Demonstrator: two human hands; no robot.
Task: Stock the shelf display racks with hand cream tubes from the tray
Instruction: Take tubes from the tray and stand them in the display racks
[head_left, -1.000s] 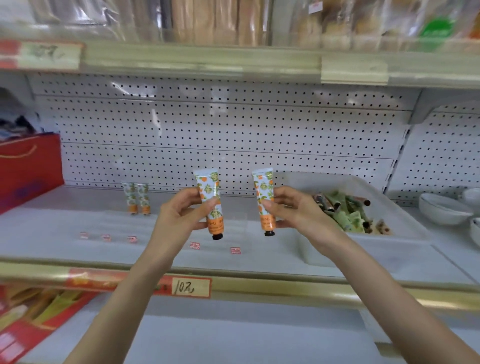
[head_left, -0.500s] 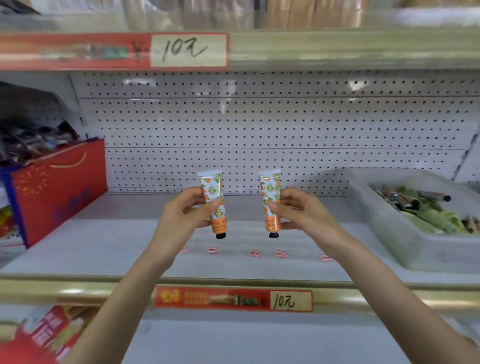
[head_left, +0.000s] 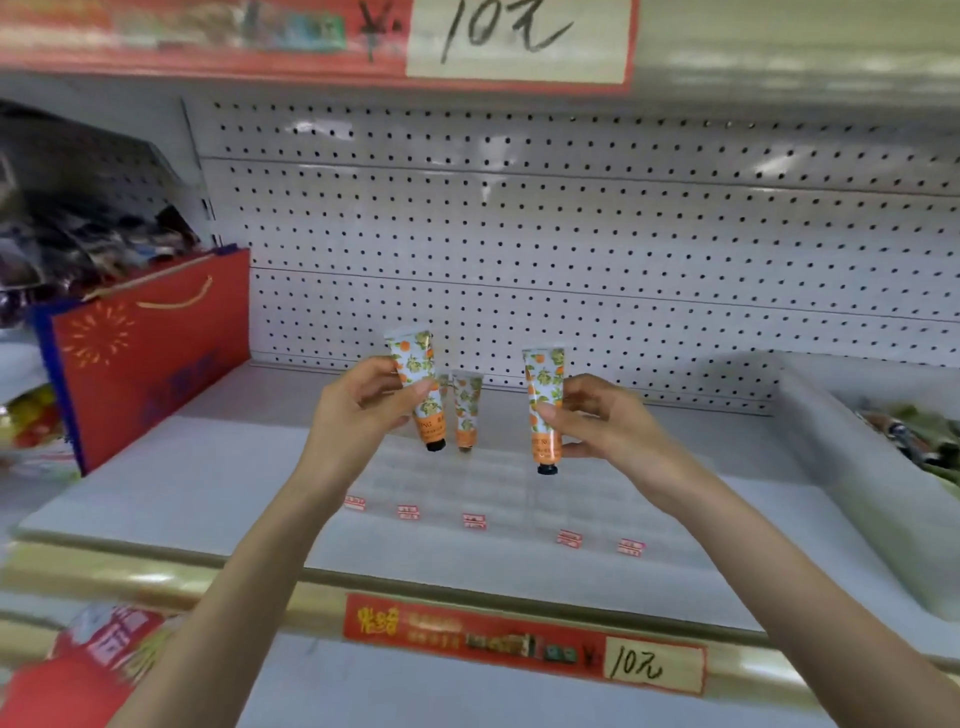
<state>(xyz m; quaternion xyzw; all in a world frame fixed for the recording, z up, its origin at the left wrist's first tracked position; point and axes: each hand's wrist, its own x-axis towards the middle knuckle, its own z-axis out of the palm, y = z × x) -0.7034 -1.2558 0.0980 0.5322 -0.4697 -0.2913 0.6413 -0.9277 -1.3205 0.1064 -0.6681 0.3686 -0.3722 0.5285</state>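
Note:
My left hand pinches an orange-patterned hand cream tube, cap down, above the clear display rack on the shelf. My right hand pinches a matching tube, also upright with its black cap at the bottom. Behind and between them a third such tube stands in the rack near the pegboard; another may be hidden behind the left-hand tube. The white tray with more tubes sits at the right edge of the shelf.
A red gift bag stands at the shelf's left end. Small red labels run along the rack's front. A gold shelf lip carries a red price strip. White pegboard backs the shelf.
The camera has swung left and closer, so the tray slid toward the right edge. Both hands still hold their tubes, now lined up in front of the tube standing in the rack.

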